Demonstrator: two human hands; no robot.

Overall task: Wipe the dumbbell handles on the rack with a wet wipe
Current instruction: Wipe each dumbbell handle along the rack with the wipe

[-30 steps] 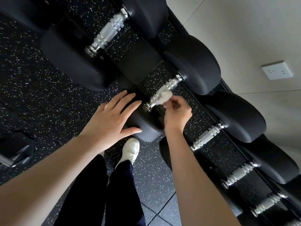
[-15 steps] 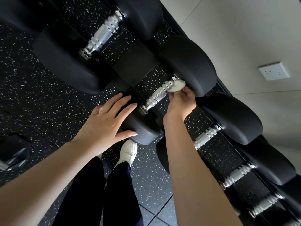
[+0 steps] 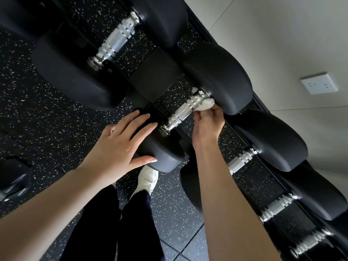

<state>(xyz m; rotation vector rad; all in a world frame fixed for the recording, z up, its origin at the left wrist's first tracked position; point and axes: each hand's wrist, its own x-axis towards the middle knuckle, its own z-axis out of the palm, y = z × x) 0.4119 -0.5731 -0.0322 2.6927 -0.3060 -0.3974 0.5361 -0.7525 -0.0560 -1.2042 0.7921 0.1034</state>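
A row of black dumbbells with chrome handles lies on a dark rack (image 3: 156,80) along the wall. My right hand (image 3: 208,123) pinches a crumpled white wet wipe (image 3: 205,104) against the far end of the middle dumbbell's knurled handle (image 3: 183,112), right beside its big black head (image 3: 222,78). My left hand (image 3: 120,146) lies flat, fingers spread, on the near head (image 3: 162,153) of the same dumbbell.
A larger dumbbell handle (image 3: 116,40) lies to the upper left, and several smaller handles (image 3: 242,160) run off to the lower right. A white wall socket (image 3: 318,83) sits on the grey wall. My white shoe (image 3: 147,178) stands on the speckled black floor (image 3: 37,113) below.
My right hand has slid the wipe along the handle from its near end to its far end. My left hand has stayed resting on the near head.
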